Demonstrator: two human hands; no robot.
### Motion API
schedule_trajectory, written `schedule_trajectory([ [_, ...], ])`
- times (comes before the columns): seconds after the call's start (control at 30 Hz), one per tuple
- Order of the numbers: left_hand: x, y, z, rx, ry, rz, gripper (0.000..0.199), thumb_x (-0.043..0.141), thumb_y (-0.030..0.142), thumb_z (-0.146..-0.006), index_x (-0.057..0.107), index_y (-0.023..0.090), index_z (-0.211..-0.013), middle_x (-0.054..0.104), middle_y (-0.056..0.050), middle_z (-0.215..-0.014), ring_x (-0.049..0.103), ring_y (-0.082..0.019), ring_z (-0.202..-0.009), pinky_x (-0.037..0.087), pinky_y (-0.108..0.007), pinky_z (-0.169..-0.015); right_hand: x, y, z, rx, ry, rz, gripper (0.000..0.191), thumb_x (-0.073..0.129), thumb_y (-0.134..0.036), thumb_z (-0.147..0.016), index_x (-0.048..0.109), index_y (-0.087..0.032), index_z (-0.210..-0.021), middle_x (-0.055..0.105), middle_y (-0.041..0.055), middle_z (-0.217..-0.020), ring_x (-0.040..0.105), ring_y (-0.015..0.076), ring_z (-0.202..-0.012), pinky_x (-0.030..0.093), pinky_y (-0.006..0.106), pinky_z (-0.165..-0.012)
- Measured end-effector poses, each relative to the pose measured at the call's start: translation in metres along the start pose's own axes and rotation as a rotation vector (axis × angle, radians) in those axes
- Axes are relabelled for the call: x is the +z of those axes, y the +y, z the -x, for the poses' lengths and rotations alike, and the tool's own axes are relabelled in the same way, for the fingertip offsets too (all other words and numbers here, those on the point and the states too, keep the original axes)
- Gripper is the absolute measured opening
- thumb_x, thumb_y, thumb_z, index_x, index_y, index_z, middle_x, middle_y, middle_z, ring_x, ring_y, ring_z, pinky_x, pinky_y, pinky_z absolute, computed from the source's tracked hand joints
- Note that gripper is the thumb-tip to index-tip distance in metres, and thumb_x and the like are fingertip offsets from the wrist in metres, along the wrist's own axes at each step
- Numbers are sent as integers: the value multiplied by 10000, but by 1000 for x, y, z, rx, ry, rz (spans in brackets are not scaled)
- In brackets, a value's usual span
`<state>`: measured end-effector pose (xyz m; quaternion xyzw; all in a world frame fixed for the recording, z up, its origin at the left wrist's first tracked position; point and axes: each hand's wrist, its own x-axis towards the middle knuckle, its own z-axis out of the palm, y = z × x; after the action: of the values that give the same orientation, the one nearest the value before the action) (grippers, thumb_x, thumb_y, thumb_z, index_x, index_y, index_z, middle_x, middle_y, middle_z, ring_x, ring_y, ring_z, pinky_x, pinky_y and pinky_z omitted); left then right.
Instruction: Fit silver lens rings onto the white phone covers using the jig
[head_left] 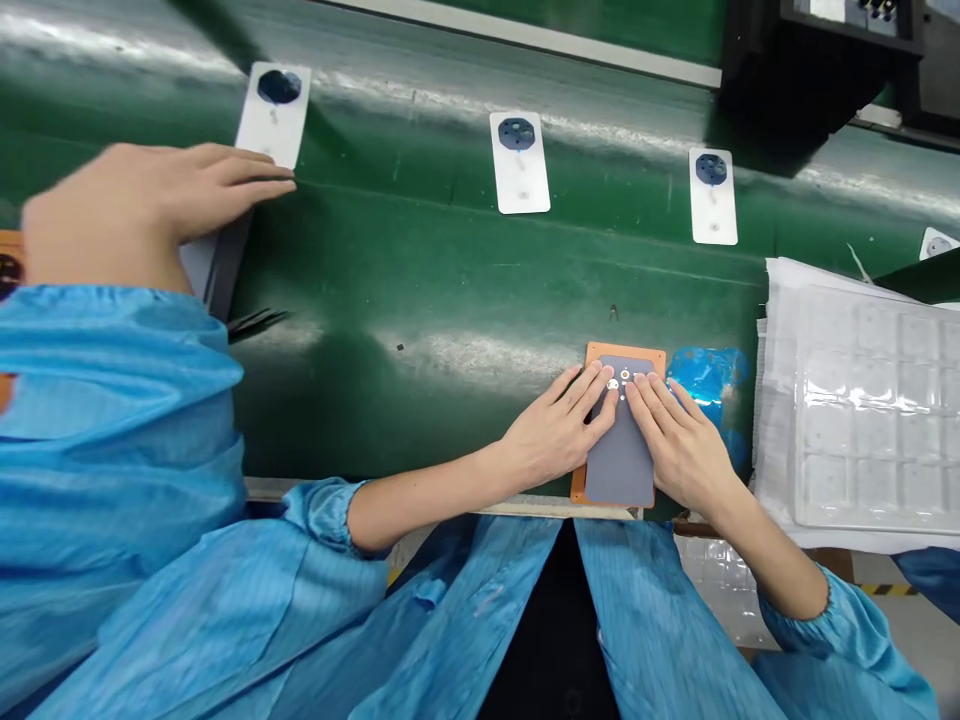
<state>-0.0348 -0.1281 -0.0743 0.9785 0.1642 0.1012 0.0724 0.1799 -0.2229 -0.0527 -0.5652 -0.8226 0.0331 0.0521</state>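
Grey phone back panel (pixel 619 460): on the orange fixture (pixel 630 350), near edge of the bench (pixel 420 430)
Long axis: points away from the body
Left hand (pixel 551 432): grip loosely extended, fingertips on panel's upper left, nothing pinched
Right hand (pixel 686 445): likewise, upper right; equally near

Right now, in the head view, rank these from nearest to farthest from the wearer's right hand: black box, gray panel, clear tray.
1. Gray panel: under the right hand.
2. Clear tray: rightward.
3. Black box: upper right, far side.
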Motion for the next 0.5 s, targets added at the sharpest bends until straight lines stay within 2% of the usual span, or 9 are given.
schedule_trajectory([
  [0.1, 3, 4, 8, -15, 96, 28, 463, 467, 70, -973, 502, 20, -1432, 527, -277, -1482, 472, -363, -1445, 438, -499, -1193, 0, -3, 8, 7, -4, -13, 725, 396, -71, -900, 275, -77, -1615, 444, 187, -1588, 411, 325, -1497, 407, 534, -1220],
  [0.2, 4, 7, 12, 0, 125, 10, 428, 463, 66, -989, 515, -9, -1407, 549, -293, -1451, 510, -371, -1413, 456, -488, -1181, 0, -6, 14, 11, -22, -14, 735, 401, -74, -894, 257, -54, -1615, 411, 201, -1606, 381, 336, -1513, 401, 546, -1223],
  [0.4, 3, 14, 13, -2, 70, 43, 439, 486, 120, -977, 541, 6, -1397, 549, -286, -1457, 515, -369, -1408, 432, -497, -1192, 3, -10, 21, -13, 5, 5, 721, 423, -92, -880, 311, -32, -1590, 454, 201, -1582, 403, 333, -1502, 420, 541, -1214],
  [0.5, 0, 8, 13, 6, 24, 45, 457, 523, 129, -955, 545, 15, -1397, 533, -286, -1474, 504, -369, -1415, 405, -501, -1204, 4, -9, 22, -8, 15, 12, 691, 428, -83, -874, 374, -18, -1559, 459, 216, -1574, 424, 344, -1487, 420, 554, -1212],
])
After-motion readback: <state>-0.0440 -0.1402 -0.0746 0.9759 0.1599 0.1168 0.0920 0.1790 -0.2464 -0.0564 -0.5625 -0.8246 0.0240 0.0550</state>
